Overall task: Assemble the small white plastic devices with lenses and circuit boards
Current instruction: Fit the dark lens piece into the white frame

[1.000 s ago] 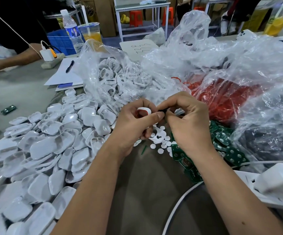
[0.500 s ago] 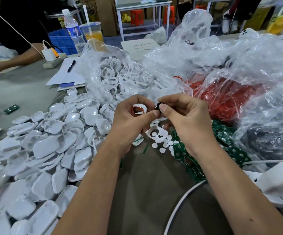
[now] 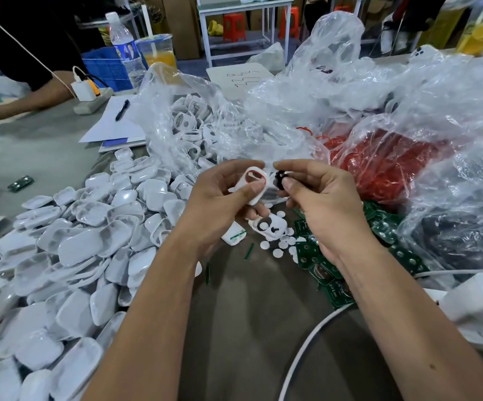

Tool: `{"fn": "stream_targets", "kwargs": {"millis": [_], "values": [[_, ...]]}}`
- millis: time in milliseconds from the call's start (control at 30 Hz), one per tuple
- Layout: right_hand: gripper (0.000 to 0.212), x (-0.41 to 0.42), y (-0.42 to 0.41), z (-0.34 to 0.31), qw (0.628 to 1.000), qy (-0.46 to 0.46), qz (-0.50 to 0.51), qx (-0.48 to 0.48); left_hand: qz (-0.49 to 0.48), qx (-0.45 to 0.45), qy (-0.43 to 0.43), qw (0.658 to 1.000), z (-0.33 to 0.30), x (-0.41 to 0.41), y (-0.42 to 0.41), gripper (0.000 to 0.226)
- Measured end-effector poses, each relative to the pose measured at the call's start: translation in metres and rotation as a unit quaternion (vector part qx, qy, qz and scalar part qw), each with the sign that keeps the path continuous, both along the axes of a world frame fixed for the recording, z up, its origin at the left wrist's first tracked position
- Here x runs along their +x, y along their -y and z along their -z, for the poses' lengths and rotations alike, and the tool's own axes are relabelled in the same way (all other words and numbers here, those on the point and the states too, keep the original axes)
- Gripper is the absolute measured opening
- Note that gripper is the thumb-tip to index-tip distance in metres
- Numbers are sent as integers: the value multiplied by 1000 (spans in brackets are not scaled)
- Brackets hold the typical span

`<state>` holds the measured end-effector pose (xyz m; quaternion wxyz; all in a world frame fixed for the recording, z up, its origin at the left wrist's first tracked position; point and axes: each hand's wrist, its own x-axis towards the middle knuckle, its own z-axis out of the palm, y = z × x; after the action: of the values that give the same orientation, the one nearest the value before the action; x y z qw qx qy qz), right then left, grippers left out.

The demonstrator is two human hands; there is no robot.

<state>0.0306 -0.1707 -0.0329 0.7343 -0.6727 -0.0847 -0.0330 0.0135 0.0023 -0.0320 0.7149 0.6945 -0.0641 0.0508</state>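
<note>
A small white plastic shell (image 3: pixel 253 189) with rounded corners is held up above the counter (image 3: pixel 234 328), tilted, its open face showing an oval window edged with a thin red ring. Just to its right, apart from it, sits a little round black part (image 3: pixel 280 179), dark and notched at the rim. Below them on the counter lies another white shell (image 3: pixel 269 228) with two round openings, and around it a scatter of small white discs (image 3: pixel 277 250). A heap of green circuit boards (image 3: pixel 321 264) lies to the right of those. A wide pile of white glossy covers (image 3: pixel 84 244) spreads over the counter's left side.
</note>
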Motion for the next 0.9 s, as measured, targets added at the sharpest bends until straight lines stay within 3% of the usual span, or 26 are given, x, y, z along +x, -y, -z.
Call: {"fn": "stream_targets", "kwargs": {"millis": [167, 367, 467, 900], "values": [[13, -2, 2, -1, 999, -47, -8, 22, 16, -2, 8, 1000, -2, -2, 3, 20], [21, -2, 4, -7, 984, -125, -57, 114, -18, 9, 16, 1000, -3, -3, 5, 19], [7, -4, 2, -8, 982, -129, -62, 123, -30, 19, 24, 999, -2, -3, 7, 23], [26, -8, -2, -7, 988, -133, 26, 78, -59, 10, 5, 998, -6, -7, 21, 9]]}}
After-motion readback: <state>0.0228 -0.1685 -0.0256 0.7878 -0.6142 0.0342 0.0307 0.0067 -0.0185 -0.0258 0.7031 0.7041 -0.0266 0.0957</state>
